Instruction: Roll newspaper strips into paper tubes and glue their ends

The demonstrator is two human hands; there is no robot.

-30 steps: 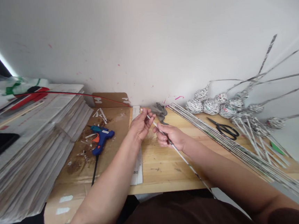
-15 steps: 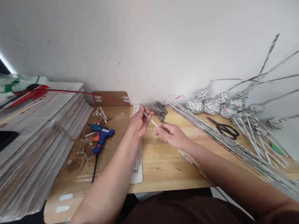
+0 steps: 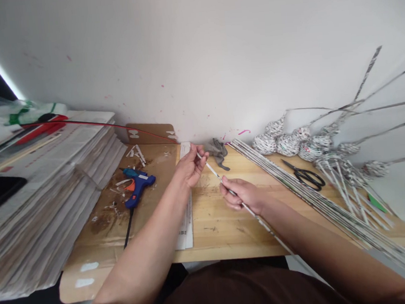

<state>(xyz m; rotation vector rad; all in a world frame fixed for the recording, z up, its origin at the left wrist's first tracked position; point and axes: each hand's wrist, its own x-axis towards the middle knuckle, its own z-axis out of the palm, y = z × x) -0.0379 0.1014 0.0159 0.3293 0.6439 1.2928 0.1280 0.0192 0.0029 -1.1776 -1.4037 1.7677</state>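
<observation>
A long, thin rolled newspaper tube (image 3: 211, 169) slants between my hands, above the wooden table (image 3: 213, 236). My left hand (image 3: 191, 166) pinches it near its upper end. Lower down, the fingers of my right hand (image 3: 240, 193) are wrapped round the same tube, which runs on past the wrist and beneath the right forearm toward the table's front edge. Under my left arm lies a strip of folded newspaper sheets (image 3: 186, 236). Just behind the hands is a crumpled grey cloth (image 3: 217, 151).
On the left, a tall newspaper stack (image 3: 66, 183) stands beside cardboard (image 3: 104, 245) bearing a blue glue gun (image 3: 139, 188). To the right lie a bundle of paper tubes (image 3: 290, 187), black scissors (image 3: 306, 176) and several woven paper balls (image 3: 287, 143) against the wall.
My right hand has slid down along the tube, away from the left hand, baring more of it between them. The left hand has stayed nearly in place.
</observation>
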